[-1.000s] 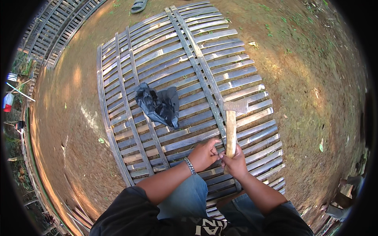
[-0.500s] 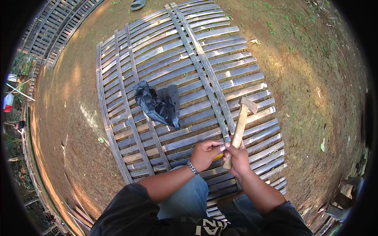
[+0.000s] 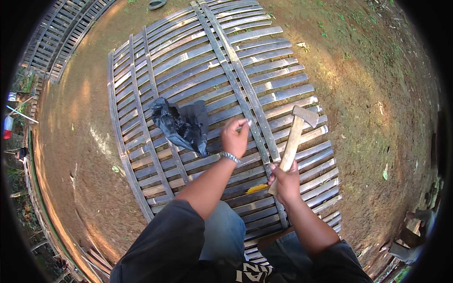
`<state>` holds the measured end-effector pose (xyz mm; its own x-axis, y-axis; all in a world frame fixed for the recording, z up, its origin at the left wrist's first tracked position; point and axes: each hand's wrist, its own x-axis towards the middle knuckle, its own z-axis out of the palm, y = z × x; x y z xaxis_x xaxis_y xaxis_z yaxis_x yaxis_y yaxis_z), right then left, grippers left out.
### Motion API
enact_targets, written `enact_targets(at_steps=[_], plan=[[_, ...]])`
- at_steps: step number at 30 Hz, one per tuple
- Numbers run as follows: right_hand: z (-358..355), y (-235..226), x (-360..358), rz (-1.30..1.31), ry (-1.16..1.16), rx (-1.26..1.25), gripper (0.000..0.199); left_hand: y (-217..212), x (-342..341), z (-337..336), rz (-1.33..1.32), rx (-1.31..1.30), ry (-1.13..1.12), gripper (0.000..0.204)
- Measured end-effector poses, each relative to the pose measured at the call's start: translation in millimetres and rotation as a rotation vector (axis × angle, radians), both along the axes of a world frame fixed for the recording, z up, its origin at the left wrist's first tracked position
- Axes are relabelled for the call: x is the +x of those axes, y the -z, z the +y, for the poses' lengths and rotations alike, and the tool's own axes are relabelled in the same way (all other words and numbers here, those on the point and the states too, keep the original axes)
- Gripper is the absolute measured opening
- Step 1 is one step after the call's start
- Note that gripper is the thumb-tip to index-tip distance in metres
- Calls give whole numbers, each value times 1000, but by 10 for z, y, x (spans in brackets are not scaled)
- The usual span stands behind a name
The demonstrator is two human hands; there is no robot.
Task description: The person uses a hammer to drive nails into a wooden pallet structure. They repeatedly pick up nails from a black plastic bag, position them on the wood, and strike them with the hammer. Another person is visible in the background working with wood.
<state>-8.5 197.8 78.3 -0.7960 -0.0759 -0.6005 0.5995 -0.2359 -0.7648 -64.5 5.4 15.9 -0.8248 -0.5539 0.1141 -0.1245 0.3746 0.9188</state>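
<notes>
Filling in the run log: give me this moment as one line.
left hand: fingertips pinched over slatted bamboo panel, beside crumpled black plastic bag | right hand: gripping wooden-handled hammer, head raised | ground: bare dirt

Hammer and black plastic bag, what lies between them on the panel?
In the head view, the left hand lies between the hammer and black plastic bag, over bamboo slats and the long cross strips.

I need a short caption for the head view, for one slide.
Right hand grips a wooden-handled hammer over a bamboo slat panel; left hand pinches something small above it.
</notes>
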Motion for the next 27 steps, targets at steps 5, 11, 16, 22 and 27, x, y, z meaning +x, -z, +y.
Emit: enact_targets(at_steps=[5,11,16,22,27], plan=[[77,100,210,-17,-109,-31,38,453,-513,-306,21,-346,-12,14],[63,238,335,-84,-238,14,43,563,-562,-251,9,-405,-16,10],[-27,294,150,20,-358,256,37,555,-568,-278,41,-413,-36,8],[-1,274,-246,452,-567,677,39,539,-577,-285,46,-433,-3,7],[-46,314,-462,499,-707,773,46,541,-569,-306,20,-436,16,6]])
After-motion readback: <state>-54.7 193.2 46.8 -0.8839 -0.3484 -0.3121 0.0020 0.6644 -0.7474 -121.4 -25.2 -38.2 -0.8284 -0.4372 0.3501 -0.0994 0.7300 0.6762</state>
